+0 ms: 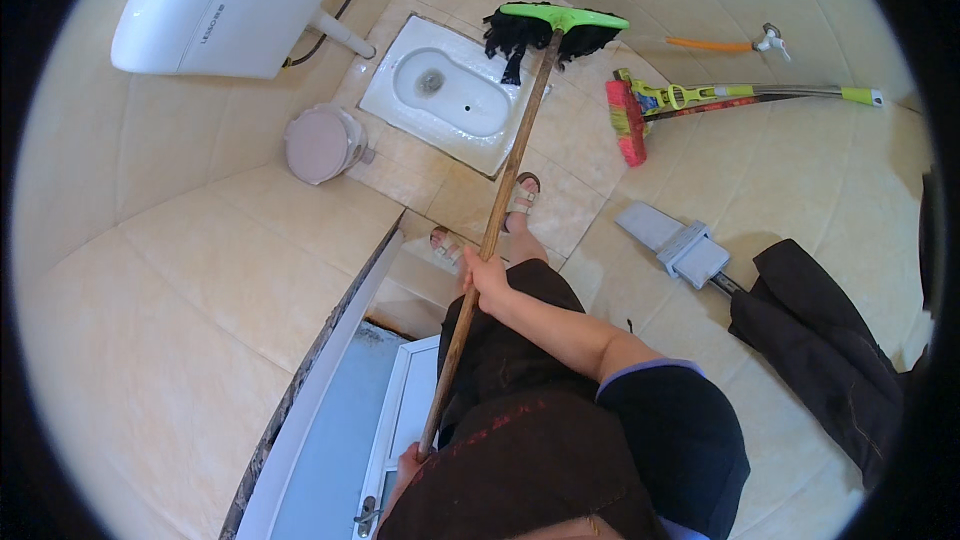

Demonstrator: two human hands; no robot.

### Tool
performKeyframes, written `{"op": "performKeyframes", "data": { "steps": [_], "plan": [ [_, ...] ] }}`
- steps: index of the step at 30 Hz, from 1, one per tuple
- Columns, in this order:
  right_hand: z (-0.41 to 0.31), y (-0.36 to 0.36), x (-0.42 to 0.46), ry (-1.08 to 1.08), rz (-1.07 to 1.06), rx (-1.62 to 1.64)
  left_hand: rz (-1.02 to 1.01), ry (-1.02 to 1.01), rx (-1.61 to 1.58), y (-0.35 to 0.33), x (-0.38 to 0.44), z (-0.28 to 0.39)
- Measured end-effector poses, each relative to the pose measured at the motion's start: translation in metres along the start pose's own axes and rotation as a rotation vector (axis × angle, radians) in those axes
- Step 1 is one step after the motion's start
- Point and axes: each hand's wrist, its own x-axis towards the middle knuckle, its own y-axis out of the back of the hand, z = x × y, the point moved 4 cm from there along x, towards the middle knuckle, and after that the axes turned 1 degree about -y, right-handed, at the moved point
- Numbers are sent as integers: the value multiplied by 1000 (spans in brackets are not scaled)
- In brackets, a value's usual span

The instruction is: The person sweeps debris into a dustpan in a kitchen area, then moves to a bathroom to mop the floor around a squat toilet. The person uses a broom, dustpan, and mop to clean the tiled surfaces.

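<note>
My right hand (486, 281) is wrapped around the middle of the wooden handle (521, 142) of a mop. Lower down, my left hand (409, 461) closes on the handle's near end, partly hidden by my dark apron (540, 435). At the far end, the green mop head (562, 15) carries black strips (517, 34). Some strips hang over the right rim of a white squat toilet (420, 139) set in the tiled floor; whether they touch it I cannot tell. The handle passes above the toilet's near right corner.
A white cistern (217, 7) hangs at upper left, above a lidded bin (319, 144). Along the right wall are a tap (770, 43) with orange hose (709, 43), a red-headed mop (626, 120), a grey flat-headed tool (682, 244) and dark cloth (817, 352). A door (401, 405) stands lower left.
</note>
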Motion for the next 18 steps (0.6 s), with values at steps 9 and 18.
{"op": "performKeyframes", "data": {
  "steps": [9,18],
  "plan": [
    [-53,2,98,-230,-171,275,150,-155,190,21,10,152],
    [-18,-10,-3,-303,-369,689,520,-485,535,64,-4,35]
  ]
}}
